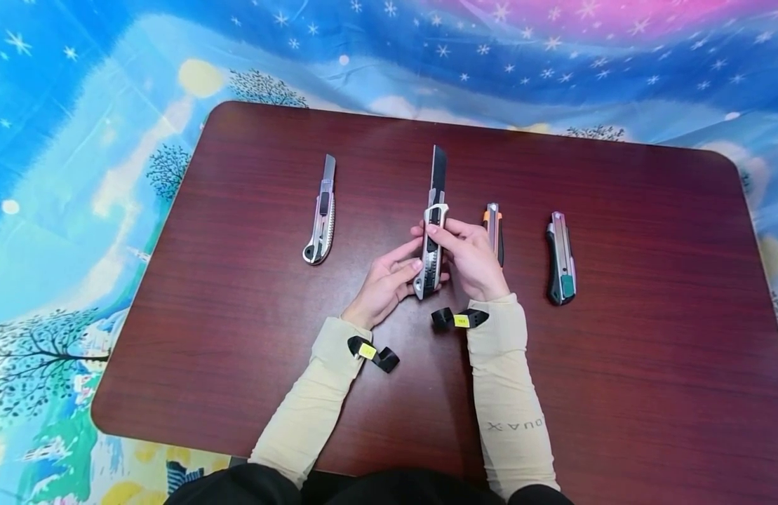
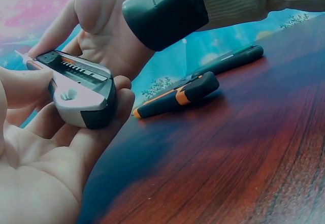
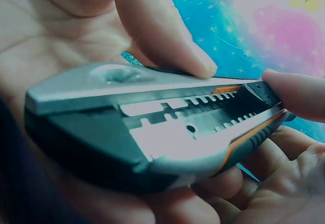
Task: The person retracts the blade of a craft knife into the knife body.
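My left hand [image 1: 381,286] grips cutter [image 1: 431,256] at near end, likely steadying it; my right hand [image 1: 478,261] grips farther up, thumb [image 3: 303,98] on slider [image 3: 258,93], likely for blade [image 1: 438,174] control. Cutter held above surface [image 1: 237,294], blade pointing far, presumably for my safety.

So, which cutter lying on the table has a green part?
The rightmost cutter, with the green slider; the leftmost cutter and the orange-and-black cutter show no green.

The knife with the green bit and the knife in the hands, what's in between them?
In the head view, the orange-trimmed knife lies between them, and the right hand is there too, partly covering it.
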A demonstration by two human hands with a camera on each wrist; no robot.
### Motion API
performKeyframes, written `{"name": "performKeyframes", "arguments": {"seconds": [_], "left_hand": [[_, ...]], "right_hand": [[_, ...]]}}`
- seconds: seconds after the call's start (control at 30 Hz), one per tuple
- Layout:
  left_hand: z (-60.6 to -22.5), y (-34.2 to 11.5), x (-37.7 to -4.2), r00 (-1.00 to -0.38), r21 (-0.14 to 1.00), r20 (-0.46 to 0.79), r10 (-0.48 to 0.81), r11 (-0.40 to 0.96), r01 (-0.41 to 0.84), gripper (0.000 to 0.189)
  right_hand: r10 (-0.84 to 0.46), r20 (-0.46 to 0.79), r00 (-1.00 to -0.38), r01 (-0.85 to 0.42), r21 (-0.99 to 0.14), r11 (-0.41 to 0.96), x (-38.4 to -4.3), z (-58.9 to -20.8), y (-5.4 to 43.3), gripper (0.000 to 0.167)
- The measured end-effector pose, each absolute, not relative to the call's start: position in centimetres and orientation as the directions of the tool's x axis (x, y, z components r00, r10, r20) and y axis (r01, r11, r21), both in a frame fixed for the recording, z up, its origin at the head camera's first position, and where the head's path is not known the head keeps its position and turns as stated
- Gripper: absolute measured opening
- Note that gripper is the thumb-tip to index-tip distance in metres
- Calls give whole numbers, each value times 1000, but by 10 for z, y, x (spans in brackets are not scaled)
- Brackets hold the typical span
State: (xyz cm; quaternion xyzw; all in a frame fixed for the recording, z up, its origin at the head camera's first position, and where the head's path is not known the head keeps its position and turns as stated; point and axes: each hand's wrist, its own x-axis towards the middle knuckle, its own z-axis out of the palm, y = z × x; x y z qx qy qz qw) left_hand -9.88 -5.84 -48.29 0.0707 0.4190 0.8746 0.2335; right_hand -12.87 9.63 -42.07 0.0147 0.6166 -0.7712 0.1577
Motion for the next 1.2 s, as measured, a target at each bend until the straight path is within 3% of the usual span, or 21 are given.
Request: {"name": "performKeyframes", "arguments": {"seconds": [1.2], "left_hand": [[-483, -60, -99, -891, 782, -66, 450, -532, -326, 48]], "right_hand": [[-309, -202, -929, 280, -931, -235, -130, -422, 100, 38]]}}
